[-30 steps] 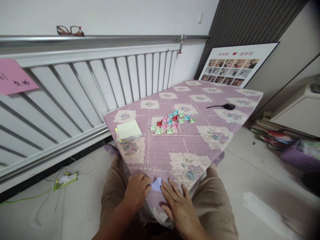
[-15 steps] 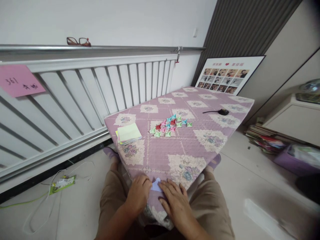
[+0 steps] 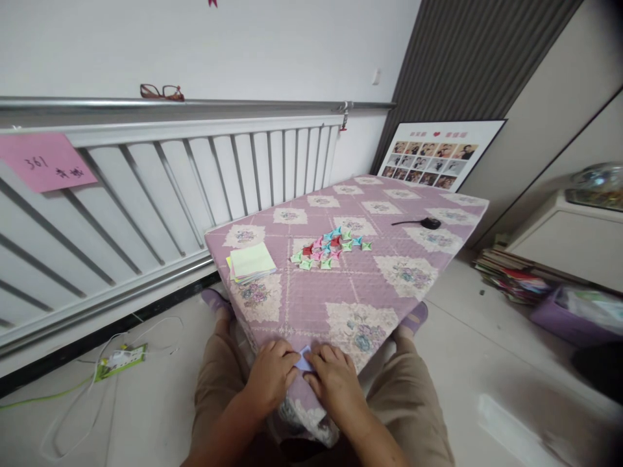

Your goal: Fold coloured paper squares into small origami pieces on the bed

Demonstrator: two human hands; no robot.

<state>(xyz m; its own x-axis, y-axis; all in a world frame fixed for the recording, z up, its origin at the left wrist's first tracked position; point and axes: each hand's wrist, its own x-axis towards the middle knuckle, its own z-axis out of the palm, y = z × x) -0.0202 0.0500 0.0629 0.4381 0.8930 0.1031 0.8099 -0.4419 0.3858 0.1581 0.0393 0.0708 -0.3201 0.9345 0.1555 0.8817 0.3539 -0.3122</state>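
A small lilac paper [image 3: 305, 359] lies on the near corner of the cloth-covered table [image 3: 321, 311], between my two hands. The fingers of my left hand [image 3: 273, 373] are bent together and grip its left side. My right hand [image 3: 335, 376] has its fingers curled, their tips on the paper's right side; they cover part of it. Further up the table, a group of several small folded paper pieces [image 3: 327, 248] in green, pink, red and blue sits near the middle. On the left of the table rests a stack of coloured square sheets [image 3: 253, 260], pale green on top.
A black object with a thin handle [image 3: 430, 223] lies on the far right of the table. Along the left stands a white radiator [image 3: 253, 168], with glasses [image 3: 162, 92] on the pipe above. A power strip [image 3: 121, 360] and cables are on the floor.
My right hand's fingers have curled in and shifted slightly left over the paper. The paper shows smaller between my hands. The camera view has tilted up slightly.
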